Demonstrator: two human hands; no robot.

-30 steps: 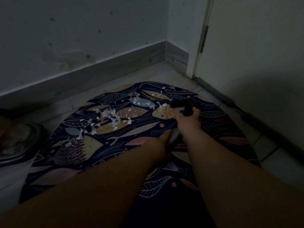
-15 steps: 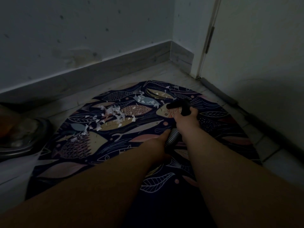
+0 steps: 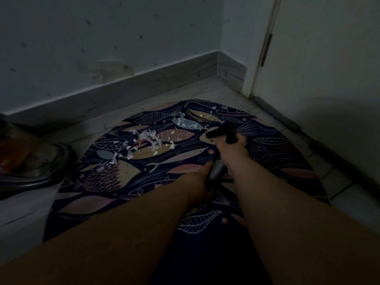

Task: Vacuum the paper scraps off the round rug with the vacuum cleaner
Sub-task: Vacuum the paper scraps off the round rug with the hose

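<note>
Two hands, both engaged. Right hand point(image 3: 232, 152) grips the black vacuum nozzle point(image 3: 221, 133); left hand point(image 3: 197, 179) holds the ribbed grey hose point(image 3: 214, 171) just nearer. The nozzle sits over the right-of-centre part of the round rug point(image 3: 267, 161), its mouth turned left. White paper scraps point(image 3: 150, 138) are scattered on the rug's far-left part, a few near the nozzle. The rug lies on a pale floor point(image 3: 205, 89) by a door point(image 3: 329, 58).

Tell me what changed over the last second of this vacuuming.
The right hand has slid the nozzle a little to the left across the rug, closer to the paper scraps. Nothing was picked up or let go: the right hand still grips the nozzle and the left hand still holds the hose. The main pile of scraps looks unchanged.
</note>
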